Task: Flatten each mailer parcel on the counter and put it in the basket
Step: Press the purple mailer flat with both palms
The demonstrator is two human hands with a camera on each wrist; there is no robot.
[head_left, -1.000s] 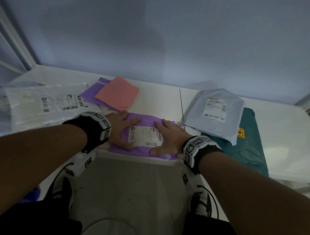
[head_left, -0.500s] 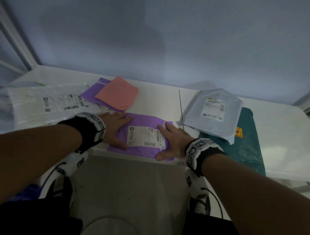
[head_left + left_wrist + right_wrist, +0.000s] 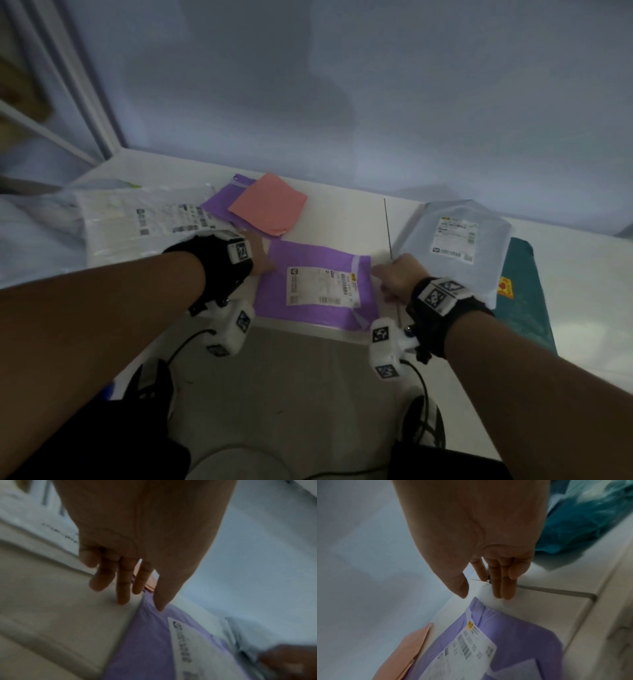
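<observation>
A purple mailer with a white shipping label lies flat at the counter's front edge, also in the left wrist view and the right wrist view. My left hand lies at its left edge with fingers straight on the white counter and the thumb tip on the purple film. My right hand lies just off its right edge, fingers straight on the counter. Neither hand holds anything. No basket is in view.
A pink mailer lies on another purple one behind. White mailers lie at the left. A grey mailer overlaps a teal one at the right. A seam splits the counter.
Both hands have slid outward across the purple mailer, the left to its left edge and the right off its right edge. The label is now uncovered.
</observation>
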